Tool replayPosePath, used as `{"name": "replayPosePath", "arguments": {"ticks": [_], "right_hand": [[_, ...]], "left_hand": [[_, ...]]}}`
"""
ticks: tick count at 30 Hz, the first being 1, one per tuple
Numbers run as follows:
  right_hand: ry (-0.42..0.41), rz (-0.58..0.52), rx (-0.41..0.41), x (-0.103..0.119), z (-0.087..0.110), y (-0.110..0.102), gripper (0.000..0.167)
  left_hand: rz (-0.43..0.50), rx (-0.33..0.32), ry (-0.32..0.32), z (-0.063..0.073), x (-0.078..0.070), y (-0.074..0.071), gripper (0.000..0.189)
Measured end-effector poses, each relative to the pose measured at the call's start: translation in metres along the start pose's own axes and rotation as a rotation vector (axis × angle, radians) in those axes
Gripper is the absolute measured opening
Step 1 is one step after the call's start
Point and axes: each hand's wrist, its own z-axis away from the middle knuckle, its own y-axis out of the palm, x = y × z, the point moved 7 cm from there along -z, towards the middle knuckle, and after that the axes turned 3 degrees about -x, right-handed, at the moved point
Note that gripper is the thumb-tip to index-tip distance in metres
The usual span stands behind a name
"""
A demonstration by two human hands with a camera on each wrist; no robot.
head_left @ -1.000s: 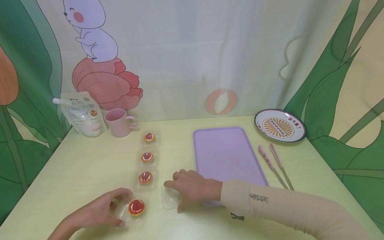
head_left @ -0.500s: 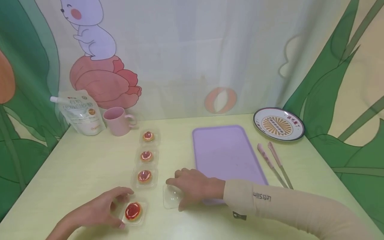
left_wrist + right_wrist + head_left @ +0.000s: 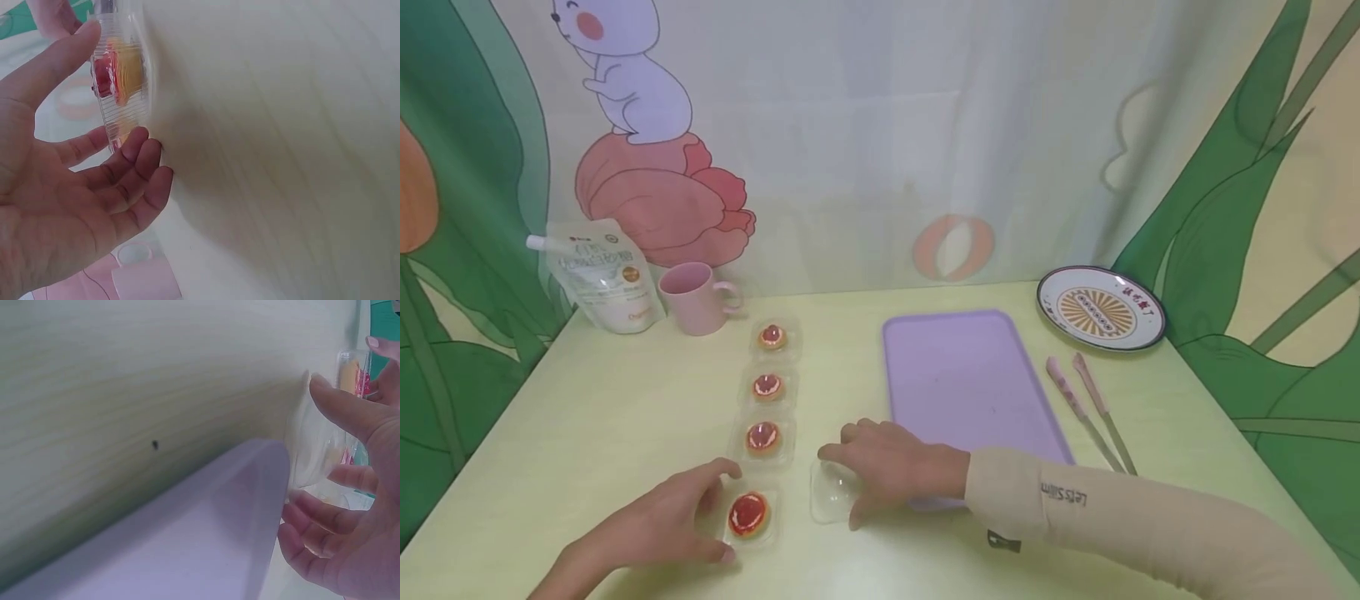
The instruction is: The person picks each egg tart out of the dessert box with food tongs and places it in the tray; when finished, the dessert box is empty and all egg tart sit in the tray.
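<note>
My left hand (image 3: pixel 658 517) holds a small clear plastic container (image 3: pixel 772 533) between thumb and fingers, close over the table near its front. Inside sits a red-topped tart (image 3: pixel 748 515), uncovered. The left wrist view shows the ribbed side of the container (image 3: pixel 111 115) with my thumb on one edge and fingertips at the other. To the right, my right hand (image 3: pixel 895 471) grips a clear domed lid (image 3: pixel 831 496) by its sides, low at the tabletop. The right wrist view has that lid (image 3: pixel 310 444) between thumb and fingers, partly hidden by them.
Three boxed tarts (image 3: pixel 763 438) stand in a column beyond the left hand. A purple tray (image 3: pixel 962 367) lies partly under the right forearm. Farther right are two pink-handled utensils (image 3: pixel 1067 387) and a plate (image 3: pixel 1101 308). A pink mug (image 3: pixel 691 300) and pouch (image 3: pixel 602 279) stand back left.
The left hand and its container have shifted slightly right and away from me; the tart's tilt in the view has changed. The right hand has stayed nearly still with the lid.
</note>
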Motion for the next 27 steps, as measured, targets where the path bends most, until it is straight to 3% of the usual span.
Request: {"name": "replayPosePath", "arguments": {"ticks": [10,17,22,27], "right_hand": [[-0.009,-0.033,0.003,0.006,0.005,-0.002,0.081],[-0.011,-0.004,-0.016,0.008,0.006,-0.001,0.080],[-0.006,-0.047,-0.025,0.004,0.006,-0.001,0.079],[0.030,-0.175,-0.085,-0.008,-0.002,-0.016,0.076]], "left_hand": [[-0.023,0.005,-0.004,-0.003,-0.004,0.002,0.084],[0.052,0.026,0.025,0.000,-0.003,0.000,0.085],[0.134,0.042,0.019,0.002,0.007,-0.013,0.082],[0.199,-0.027,0.004,-0.005,0.026,-0.039,0.072]]}}
